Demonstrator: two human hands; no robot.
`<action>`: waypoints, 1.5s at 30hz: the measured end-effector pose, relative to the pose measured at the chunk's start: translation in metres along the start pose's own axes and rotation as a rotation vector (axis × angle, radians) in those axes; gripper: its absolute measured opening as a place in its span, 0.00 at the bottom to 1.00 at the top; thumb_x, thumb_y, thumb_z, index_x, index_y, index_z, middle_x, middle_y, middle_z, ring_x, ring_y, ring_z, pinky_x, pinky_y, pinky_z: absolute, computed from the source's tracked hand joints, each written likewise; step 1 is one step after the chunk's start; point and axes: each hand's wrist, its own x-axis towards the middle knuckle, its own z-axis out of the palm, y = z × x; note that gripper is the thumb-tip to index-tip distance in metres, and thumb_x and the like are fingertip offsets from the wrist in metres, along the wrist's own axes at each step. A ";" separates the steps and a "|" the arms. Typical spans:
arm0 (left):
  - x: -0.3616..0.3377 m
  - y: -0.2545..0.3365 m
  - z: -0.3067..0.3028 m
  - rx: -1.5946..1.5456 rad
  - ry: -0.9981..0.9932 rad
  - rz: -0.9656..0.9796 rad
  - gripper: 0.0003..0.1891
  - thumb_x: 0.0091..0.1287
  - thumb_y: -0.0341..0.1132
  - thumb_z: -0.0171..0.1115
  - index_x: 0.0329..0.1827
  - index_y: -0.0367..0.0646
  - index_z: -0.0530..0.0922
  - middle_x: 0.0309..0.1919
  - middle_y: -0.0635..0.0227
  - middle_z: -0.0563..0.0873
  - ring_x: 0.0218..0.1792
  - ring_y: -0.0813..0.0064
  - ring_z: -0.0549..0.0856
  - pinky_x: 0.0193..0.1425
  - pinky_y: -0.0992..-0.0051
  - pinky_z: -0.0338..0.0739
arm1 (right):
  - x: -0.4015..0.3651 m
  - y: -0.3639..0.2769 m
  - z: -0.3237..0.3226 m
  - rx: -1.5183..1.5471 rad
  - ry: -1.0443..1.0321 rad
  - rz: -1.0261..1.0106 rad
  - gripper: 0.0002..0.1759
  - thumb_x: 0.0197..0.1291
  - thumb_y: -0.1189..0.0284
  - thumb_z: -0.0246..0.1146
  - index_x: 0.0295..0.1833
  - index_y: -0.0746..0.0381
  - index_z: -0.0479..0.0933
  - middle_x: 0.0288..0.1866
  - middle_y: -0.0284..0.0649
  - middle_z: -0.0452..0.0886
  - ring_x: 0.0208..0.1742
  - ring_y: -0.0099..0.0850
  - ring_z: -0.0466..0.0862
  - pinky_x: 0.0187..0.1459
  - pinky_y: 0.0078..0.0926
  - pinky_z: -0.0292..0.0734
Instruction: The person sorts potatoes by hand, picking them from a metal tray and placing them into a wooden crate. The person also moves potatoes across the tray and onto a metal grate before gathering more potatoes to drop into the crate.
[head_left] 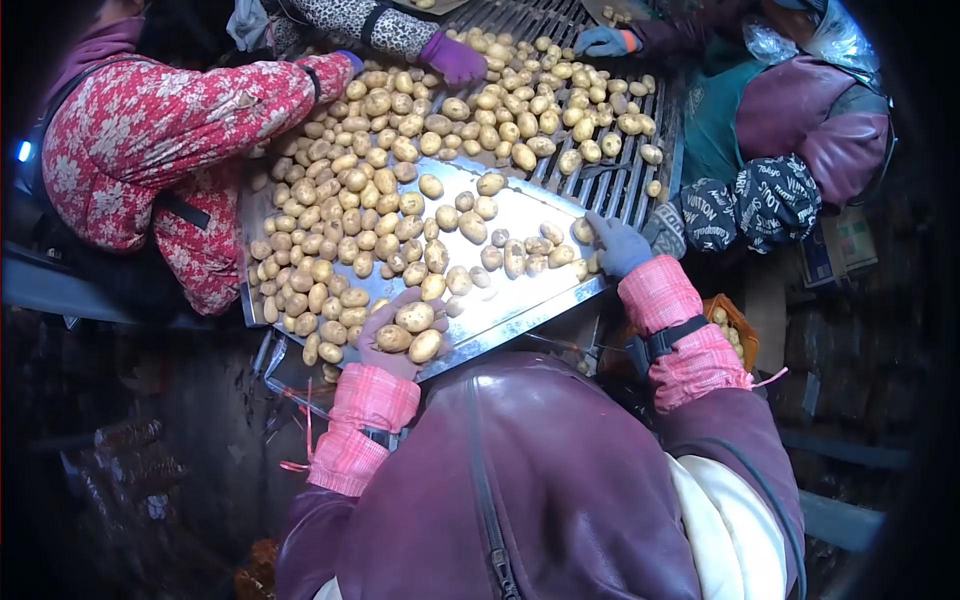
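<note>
My left hand [376,340], in a pale purple glove, is at the near edge of the metal sorting tray [520,310]. It cradles several potatoes [415,317], its fingers curled around and under them. At the tray's right corner is my right hand [622,246], in a grey-blue glove. Its fingers extend beside a potato [583,231] at the rim, and no firm grip shows. Between my hands, several loose potatoes [514,258] lie on the shiny metal. A dense heap of potatoes [335,230] covers the tray's left side.
Beyond the tray, more potatoes lie on a slatted grate [610,185]. A person in a red floral jacket [170,140] works at left. A co-worker's purple glove [455,58] and another's blue glove [605,41] reach in. An orange mesh bag [738,330] holds potatoes below right.
</note>
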 end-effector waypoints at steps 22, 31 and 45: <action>0.014 -0.004 -0.028 -0.289 -0.426 -0.196 0.42 0.74 0.68 0.43 0.80 0.46 0.58 0.72 0.47 0.69 0.69 0.48 0.74 0.68 0.41 0.74 | -0.011 -0.230 0.002 0.423 0.000 -0.935 0.36 0.55 0.73 0.65 0.72 0.47 0.70 0.58 0.50 0.76 0.53 0.50 0.79 0.52 0.45 0.79; 0.020 -0.005 -0.040 -0.215 -0.496 -0.207 0.45 0.65 0.70 0.52 0.77 0.45 0.66 0.62 0.50 0.81 0.44 0.45 0.87 0.36 0.46 0.84 | 0.008 -0.178 0.006 0.377 -0.002 -0.857 0.29 0.55 0.67 0.68 0.66 0.51 0.76 0.65 0.49 0.74 0.58 0.50 0.79 0.57 0.45 0.77; 0.023 -0.003 -0.037 -0.222 -0.317 -0.069 0.43 0.64 0.66 0.55 0.73 0.41 0.70 0.59 0.50 0.83 0.42 0.49 0.88 0.33 0.50 0.86 | 0.033 -0.137 0.025 0.109 -0.032 -0.653 0.34 0.47 0.64 0.71 0.65 0.46 0.75 0.45 0.43 0.78 0.44 0.48 0.80 0.43 0.47 0.77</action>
